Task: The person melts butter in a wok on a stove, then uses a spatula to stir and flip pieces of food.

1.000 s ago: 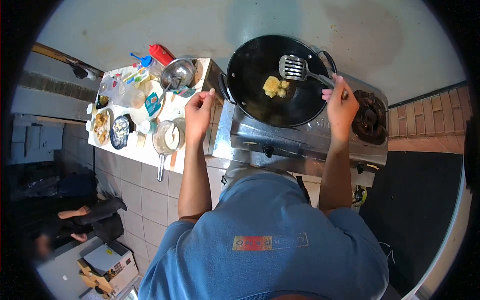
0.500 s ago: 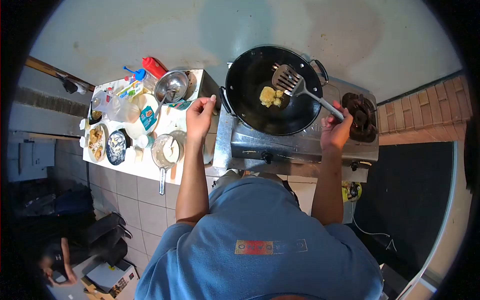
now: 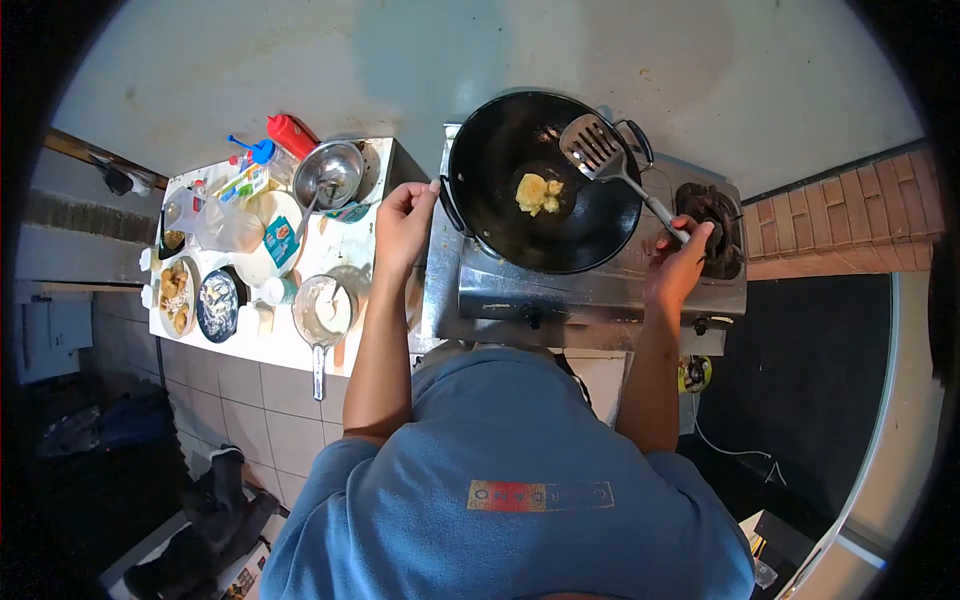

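A black wok [image 3: 500,230] stands on the metal stove [image 3: 480,292], with a lump of yellow food [image 3: 538,194] near its middle. My right hand [image 3: 680,260] is closed around the handle of a slotted spatula [image 3: 593,148], whose head is over the right part of the wok, apart from the food. My left hand [image 3: 405,225] is at the wok's left handle [image 3: 452,207], fingers curled and thumb and fingertips close together. Whether those fingertips touch the handle is hard to tell.
On the left, a white table [image 3: 375,155] holds a metal bowl [image 3: 330,168], a red bottle [image 3: 290,133], a saucepan [image 3: 325,310], a plate of food [image 3: 178,297] and a dark bowl [image 3: 219,304]. A second burner [image 3: 712,215] is at the right. Another person's legs [image 3: 215,500] show at lower left.
The spatula head has moved up and right, away from the food. My left hand has come closer to the wok's left handle. The view has shifted slightly.
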`<act>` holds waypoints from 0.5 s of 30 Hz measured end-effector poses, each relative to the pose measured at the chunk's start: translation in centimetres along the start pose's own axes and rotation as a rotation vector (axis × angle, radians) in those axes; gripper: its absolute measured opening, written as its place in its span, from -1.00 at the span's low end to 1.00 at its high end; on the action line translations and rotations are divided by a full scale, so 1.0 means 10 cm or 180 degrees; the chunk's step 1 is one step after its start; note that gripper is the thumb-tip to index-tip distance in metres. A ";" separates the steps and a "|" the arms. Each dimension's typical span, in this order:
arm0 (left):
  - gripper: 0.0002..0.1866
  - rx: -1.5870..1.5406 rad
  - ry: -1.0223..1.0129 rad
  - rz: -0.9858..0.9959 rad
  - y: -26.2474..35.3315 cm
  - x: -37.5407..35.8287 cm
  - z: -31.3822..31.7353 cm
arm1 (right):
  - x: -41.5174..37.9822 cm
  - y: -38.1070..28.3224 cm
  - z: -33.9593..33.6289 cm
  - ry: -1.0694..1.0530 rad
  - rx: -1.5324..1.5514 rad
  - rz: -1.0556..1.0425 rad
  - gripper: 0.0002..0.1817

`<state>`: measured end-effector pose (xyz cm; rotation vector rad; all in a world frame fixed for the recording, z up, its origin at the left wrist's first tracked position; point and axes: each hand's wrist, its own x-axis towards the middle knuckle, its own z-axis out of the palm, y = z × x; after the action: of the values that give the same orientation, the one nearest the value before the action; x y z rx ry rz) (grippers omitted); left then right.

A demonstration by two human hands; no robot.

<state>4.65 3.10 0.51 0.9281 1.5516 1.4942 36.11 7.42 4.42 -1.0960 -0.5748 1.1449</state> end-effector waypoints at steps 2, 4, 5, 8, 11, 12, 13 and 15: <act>-0.82 -0.0015 0.0024 0.0002 -0.01 0.00 -0.01 | -0.09 -0.06 0.08 0.0127 -0.0685 -0.0442 -0.52; -0.82 0.0003 0.0006 0.0032 -0.02 0.02 -0.04 | -0.05 -0.04 0.09 -0.0031 -0.0880 -0.0490 -0.55; -0.81 -0.0012 0.0016 0.0030 -0.03 0.02 -0.04 | -0.04 -0.03 0.09 -0.0194 -0.1085 -0.0533 -0.57; -0.81 -0.0005 0.0072 0.0006 -0.04 -0.03 -0.09 | -0.08 -0.04 0.24 -0.0049 -0.1643 -0.0719 -0.58; -0.81 0.0011 0.0159 0.0028 -0.07 -0.04 -0.19 | -0.08 -0.06 0.28 -0.0402 -0.2621 -0.1396 -0.57; -0.81 0.0003 0.0194 0.0066 -0.08 -0.02 -0.24 | -0.10 -0.07 0.32 -0.0423 -0.2614 -0.1387 -0.57; -0.81 -0.0046 0.0212 0.0088 -0.08 -0.01 -0.29 | -0.14 -0.08 0.39 -0.0404 -0.2890 -0.1444 -0.59; -0.80 -0.0026 0.0329 0.0081 -0.03 -0.03 -0.33 | -0.20 -0.04 0.49 -0.0394 -0.3153 -0.1502 -0.60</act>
<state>1.80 1.33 0.22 0.8810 1.6113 1.5871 31.45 7.45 7.10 -1.5906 -1.5003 0.4761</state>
